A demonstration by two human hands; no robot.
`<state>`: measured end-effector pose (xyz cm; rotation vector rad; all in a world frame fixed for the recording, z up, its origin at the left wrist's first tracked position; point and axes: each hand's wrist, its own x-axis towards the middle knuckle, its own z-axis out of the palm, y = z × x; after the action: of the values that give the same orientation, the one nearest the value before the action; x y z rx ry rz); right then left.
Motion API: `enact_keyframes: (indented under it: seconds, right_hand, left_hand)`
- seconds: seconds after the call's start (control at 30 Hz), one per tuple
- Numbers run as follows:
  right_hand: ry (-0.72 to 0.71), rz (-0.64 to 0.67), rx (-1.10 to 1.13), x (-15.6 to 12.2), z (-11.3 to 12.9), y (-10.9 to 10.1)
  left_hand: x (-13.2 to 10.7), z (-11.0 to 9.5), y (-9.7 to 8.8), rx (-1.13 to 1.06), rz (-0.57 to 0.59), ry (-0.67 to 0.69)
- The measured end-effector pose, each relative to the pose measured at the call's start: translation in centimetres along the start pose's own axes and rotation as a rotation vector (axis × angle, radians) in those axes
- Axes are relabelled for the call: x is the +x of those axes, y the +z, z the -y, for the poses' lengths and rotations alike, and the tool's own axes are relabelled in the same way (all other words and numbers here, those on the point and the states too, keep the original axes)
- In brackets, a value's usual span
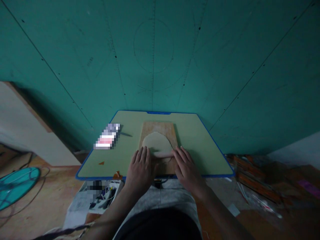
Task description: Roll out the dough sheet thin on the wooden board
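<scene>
While both hands lie flat, palms press a rolling pin (163, 154) onto dough (157, 142).

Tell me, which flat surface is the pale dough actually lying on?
The small wooden board, brown, holding the dough; the larger green tray with the blue rim lies under it.

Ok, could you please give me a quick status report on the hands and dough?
Left hand and right hand flat on rolling pin. Dough flattened on wooden board. Nothing in the way.

Only 1 view: the head camera looks forward and steeply down from above the near edge of the bench (200, 140), close over it, facing the green wall (225, 50) behind the bench.
</scene>
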<state>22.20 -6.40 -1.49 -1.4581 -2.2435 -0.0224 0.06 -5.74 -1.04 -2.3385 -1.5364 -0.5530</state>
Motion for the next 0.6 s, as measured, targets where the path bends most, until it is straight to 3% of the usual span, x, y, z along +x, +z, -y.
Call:
enact_keyframes:
  seconds: [0.4, 0.5, 0.6]
  right_hand:
    - [0.042, -0.053, -0.018, -2.7, 1.6, -1.3]
    - [0.061, -0.069, 0.022, -1.4, 1.5, -2.5]
    - [0.088, -0.062, 0.080, 2.0, 0.9, -3.2]
  left_hand:
    - [-3.2, -0.4, -1.4, -0.042, -0.018, 0.082]
    - [-3.4, -0.3, -1.5, -0.054, -0.012, 0.087]
    - [-2.9, 0.0, -1.2, -0.056, -0.010, 0.084]
